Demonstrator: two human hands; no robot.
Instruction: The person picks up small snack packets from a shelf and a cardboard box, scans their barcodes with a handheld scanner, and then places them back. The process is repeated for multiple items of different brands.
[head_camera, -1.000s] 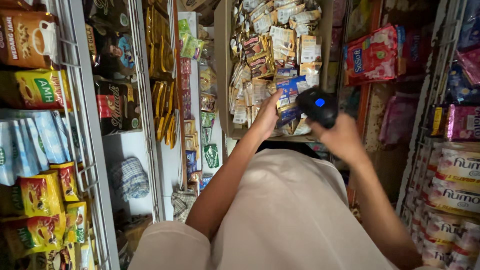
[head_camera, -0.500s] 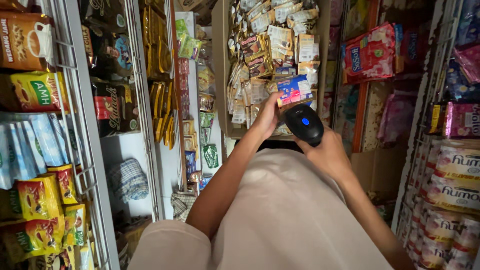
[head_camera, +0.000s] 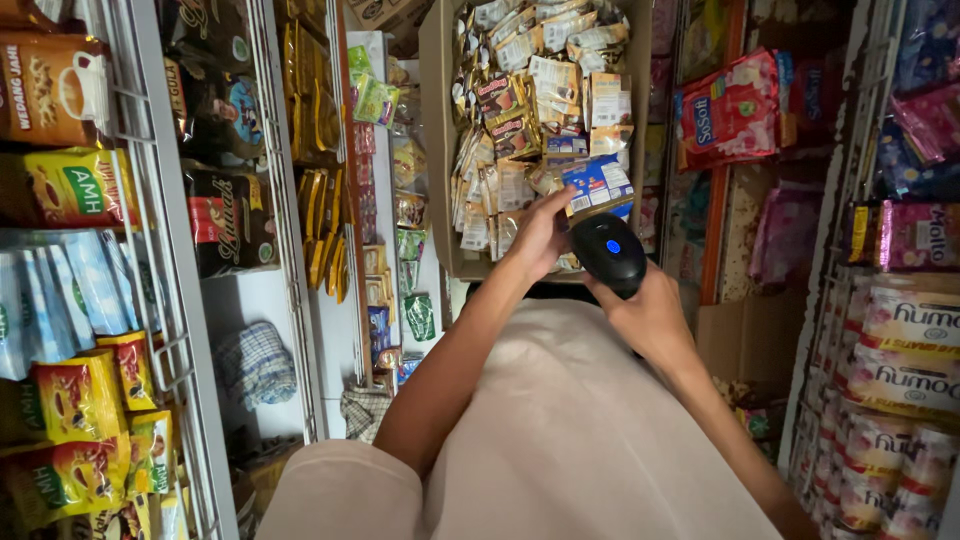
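While lit blue, black scanner (head_camera: 607, 250) faces packet (head_camera: 597, 185) — seemingly blue.

A black handheld scanner (head_camera: 608, 252) with a small lit blue dot on its top sits in the right hand (head_camera: 650, 320), its head aimed at a blue sachet (head_camera: 598, 186). The left hand (head_camera: 540, 235) pinches that sachet, striped code side up, at the front right corner of a cardboard box (head_camera: 436, 150) packed with sachets.

Right hand (head_camera: 650, 320) covers scanner (head_camera: 608, 250) handle; left hand (head_camera: 540, 235) fingertips hidden behind blue packet (head_camera: 598, 185); box (head_camera: 436, 150) top cropped.
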